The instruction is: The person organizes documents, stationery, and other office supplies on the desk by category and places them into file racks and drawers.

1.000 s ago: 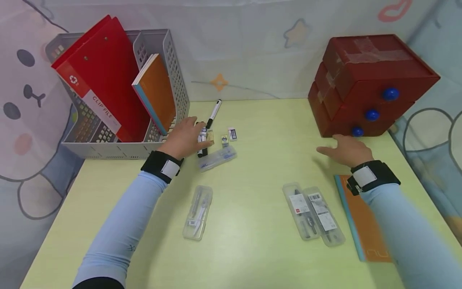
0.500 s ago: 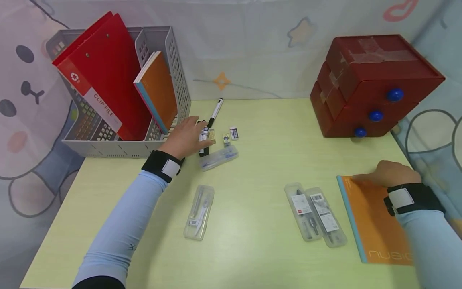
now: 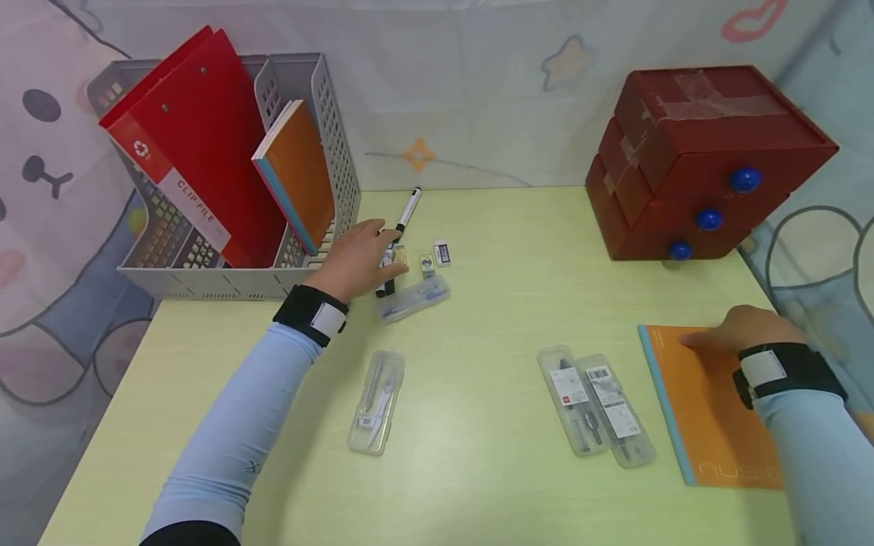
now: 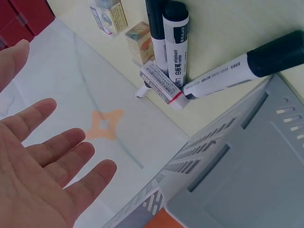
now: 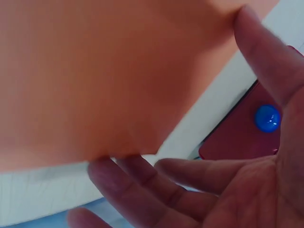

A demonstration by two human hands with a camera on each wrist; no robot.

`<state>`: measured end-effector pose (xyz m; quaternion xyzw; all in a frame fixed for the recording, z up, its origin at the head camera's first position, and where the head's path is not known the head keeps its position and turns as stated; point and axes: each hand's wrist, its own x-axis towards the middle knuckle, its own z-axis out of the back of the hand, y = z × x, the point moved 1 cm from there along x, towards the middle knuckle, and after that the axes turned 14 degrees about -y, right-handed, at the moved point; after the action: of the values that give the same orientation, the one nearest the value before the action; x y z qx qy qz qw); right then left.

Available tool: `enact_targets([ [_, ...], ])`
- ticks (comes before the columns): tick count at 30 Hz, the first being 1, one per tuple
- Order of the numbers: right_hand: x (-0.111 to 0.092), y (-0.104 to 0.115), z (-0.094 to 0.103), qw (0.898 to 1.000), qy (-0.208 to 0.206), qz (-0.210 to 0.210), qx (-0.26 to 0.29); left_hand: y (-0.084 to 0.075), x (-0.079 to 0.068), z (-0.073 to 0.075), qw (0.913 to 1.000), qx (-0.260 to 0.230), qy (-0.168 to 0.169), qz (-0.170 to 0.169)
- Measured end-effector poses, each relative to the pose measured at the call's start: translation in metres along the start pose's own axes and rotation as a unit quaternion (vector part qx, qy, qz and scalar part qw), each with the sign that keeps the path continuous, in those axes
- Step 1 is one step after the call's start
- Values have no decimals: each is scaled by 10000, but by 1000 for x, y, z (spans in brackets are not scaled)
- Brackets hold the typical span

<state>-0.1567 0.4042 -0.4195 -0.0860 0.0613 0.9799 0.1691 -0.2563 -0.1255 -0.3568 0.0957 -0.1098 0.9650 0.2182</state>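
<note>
My left hand (image 3: 358,262) hovers over the markers with its fingers spread and nothing held. In the left wrist view, whiteboard markers (image 4: 175,45) lie below the hand, near a white-sleeved eraser (image 4: 159,83) and two small boxed erasers, one of them a yellowish block (image 4: 140,43). On the right, my right hand (image 3: 758,330) grips the far right corner of an orange notebook (image 3: 690,402) with a blue spine. In the right wrist view, the thumb (image 5: 266,57) lies at one edge of the cover, while the fingertips (image 5: 107,171) meet the adjoining edge.
A grey basket (image 3: 205,284) holds a red clip file (image 3: 198,144) and an orange book (image 3: 300,174). Red drawers (image 3: 710,152) with blue knobs stand back right. Clear cases (image 3: 375,402) lie mid-table, with two more cases (image 3: 594,406) beside the notebook and a pen case (image 3: 413,299) by the markers.
My right hand has come from in front of the drawers down to the notebook's corner. Over the last half second the notebook has shifted slightly away from me. The left hand barely moves.
</note>
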Motion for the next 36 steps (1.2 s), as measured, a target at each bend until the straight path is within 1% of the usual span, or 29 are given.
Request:
enact_targets([
  [3,2,-3,3,9994,320,-115,11,-1,1,-1,10000,26,-8,-38],
  [5,4,-4,5,9990,394,-209,73,-2,1,-1,10000,48,-17,-55],
  [10,7,-6,7,9944,656,-769,305,-3,1,-1,9999,73,-31,-75],
  [12,9,-9,7,9929,674,-917,349,-4,1,-1,9999,75,-37,-105],
  [17,14,-15,5,9914,599,-1116,335,-6,0,0,9999,55,-33,-150],
  [20,16,-17,3,9887,660,-1300,363,-7,-1,1,9999,54,-42,-138],
  [23,19,-19,0,9872,670,-1399,369,-9,-1,1,9999,94,-45,-124],
  [29,21,-21,-2,9900,335,-1348,257,-11,0,1,9999,103,-34,-115],
  [31,22,-21,-2,9904,334,-1320,233,-12,0,1,9999,109,-22,-109],
  [33,22,-22,-1,9905,398,-1270,339,-12,-1,1,9998,146,-7,-101],
  [34,23,-23,0,9918,369,-1155,402,-12,-1,1,9998,151,0,-97],
  [36,24,-26,2,9953,201,-765,565,-12,-1,1,9998,160,2,-100],
])
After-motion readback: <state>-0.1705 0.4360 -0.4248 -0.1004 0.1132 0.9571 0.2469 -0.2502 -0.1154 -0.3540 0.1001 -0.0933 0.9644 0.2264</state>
